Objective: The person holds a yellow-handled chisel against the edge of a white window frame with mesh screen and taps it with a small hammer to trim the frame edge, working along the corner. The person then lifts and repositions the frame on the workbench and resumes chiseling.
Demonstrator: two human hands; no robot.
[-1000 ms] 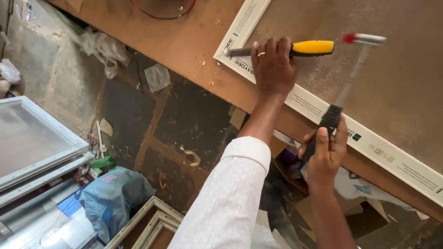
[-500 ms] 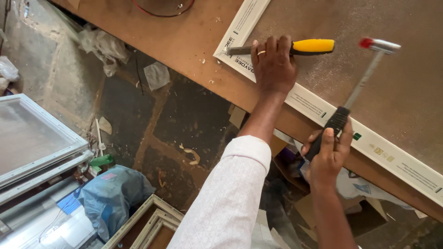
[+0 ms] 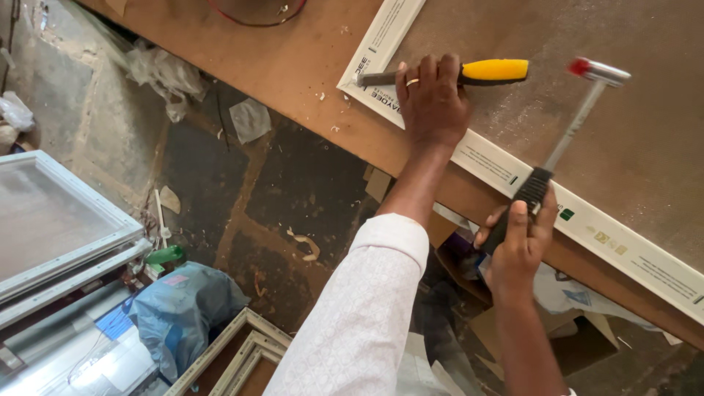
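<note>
Chisel (image 3: 440, 73) steel lies flat across the white frame strip (image 3: 513, 172), its grey blade pointing left toward the strip's cut end and its smooth yellow plastic handle sticking out to the right. The left hand (image 3: 433, 103) wraps over the middle of the tool, fingers curled tight around it and pressed side by side, a thin metal ring on one of them. The sleeve (image 3: 359, 315) on that arm is pale cloth with a fine woven pattern.

The right hand (image 3: 517, 253) grips the black ribbed rubber grip of a hammer (image 3: 561, 143), fingers closed round it and the thumb laid up along the grip. A slim bright metal shaft rises from it at a slant, and the small head, silvery with a red tip, hangs in the air to the right of the chisel's handle, apart from it.

The strip is long, flat and glossy, running diagonally along the edge of a brown board workbench (image 3: 308, 59) dotted with pale chips. Beyond it lies a dull, grainy grey sheet (image 3: 645, 125). Down on the stained concrete floor (image 3: 293, 198) sit stacked white window frames (image 3: 66, 249) and a crumpled blue plastic bag (image 3: 183, 312)
</note>
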